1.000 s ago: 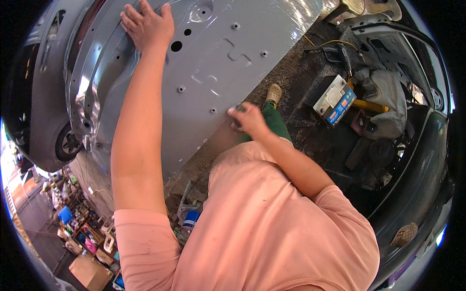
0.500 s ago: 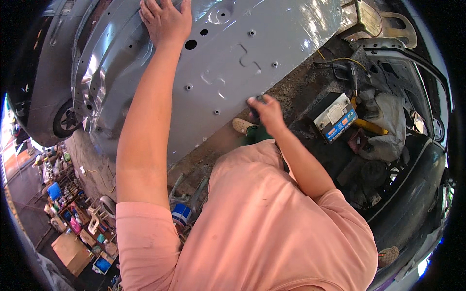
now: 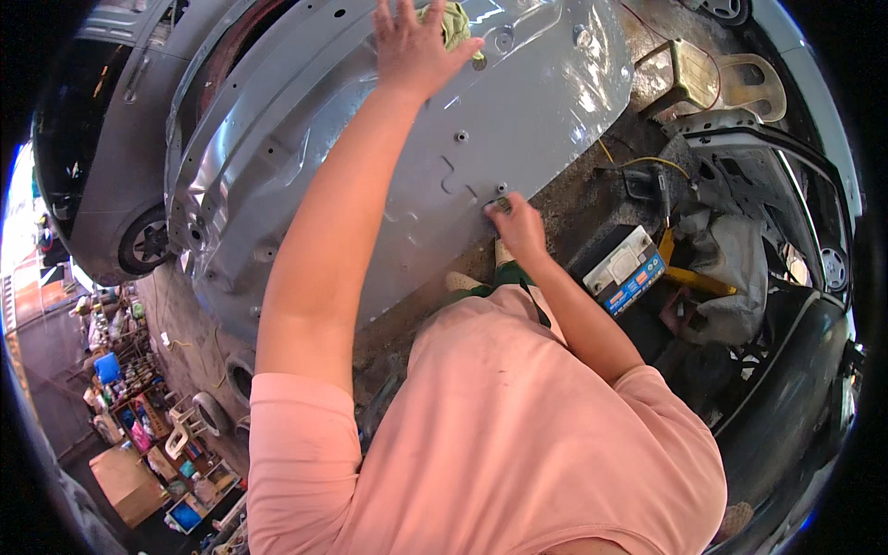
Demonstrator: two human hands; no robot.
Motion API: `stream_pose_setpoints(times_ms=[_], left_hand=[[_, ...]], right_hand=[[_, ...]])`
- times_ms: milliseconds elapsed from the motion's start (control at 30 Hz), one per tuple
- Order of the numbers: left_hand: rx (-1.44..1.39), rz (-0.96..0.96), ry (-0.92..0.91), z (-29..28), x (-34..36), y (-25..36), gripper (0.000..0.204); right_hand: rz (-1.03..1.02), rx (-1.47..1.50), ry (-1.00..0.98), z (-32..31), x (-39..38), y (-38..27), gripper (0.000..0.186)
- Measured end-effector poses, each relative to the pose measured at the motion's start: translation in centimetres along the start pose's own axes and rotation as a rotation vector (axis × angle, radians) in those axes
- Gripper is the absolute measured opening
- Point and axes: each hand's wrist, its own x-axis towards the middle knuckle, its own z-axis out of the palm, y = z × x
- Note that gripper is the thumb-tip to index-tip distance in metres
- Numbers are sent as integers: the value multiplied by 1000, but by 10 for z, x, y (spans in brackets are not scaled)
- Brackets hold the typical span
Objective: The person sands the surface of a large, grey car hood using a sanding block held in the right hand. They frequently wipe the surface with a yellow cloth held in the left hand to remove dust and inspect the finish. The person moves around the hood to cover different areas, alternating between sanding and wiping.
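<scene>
A large grey car body panel [image 3: 388, 231] with holes, ridges and studs stretches out ahead of me. My left hand [image 3: 413, 51] is over its far part, palm down and fingers spread. A yellow-green cloth [image 3: 456, 28] lies on the panel right beside that hand, between the fingers and the outstretched thumb. At the panel's near right edge, next to a round stud [image 3: 502, 188], my right hand [image 3: 520, 229] is closed around a small dark object [image 3: 500, 203]. Most of that object is covered by my fingers, so its kind cannot be made out.
To the right stand a blue-labelled car battery [image 3: 624, 270], a yellow bar [image 3: 700, 281], a grey cover [image 3: 731, 268] and an open car door [image 3: 768, 166]. A plastic stool [image 3: 692, 76] is beyond them. Tyres [image 3: 211, 413] and cluttered shelves [image 3: 148, 416] occupy the lower left.
My view has shifted, bringing the cloth into sight beside my left hand. Relative to the panel, my right hand has moved along its near edge to a stud, still holding the dark object.
</scene>
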Motion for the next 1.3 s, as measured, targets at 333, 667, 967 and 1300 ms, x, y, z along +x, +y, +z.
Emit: stream_pose_setpoints(times_ms=[333,667,967,1300], left_hand=[[-428,-128,21,-19,-112,62,47],[-838,-745,-30,-61,-249,111,23],[-847,-899,50,-90,-284,78,24],[-1150,-817,-268,-95,-325,19,19]], right_hand=[[-512,20,-151,-17,22,-2,23],[-249,501,-300,-9,-12,-54,25],[-236,651,-403,27,-56,-72,27],[-213,691,-360,72,-85,-55,19]])
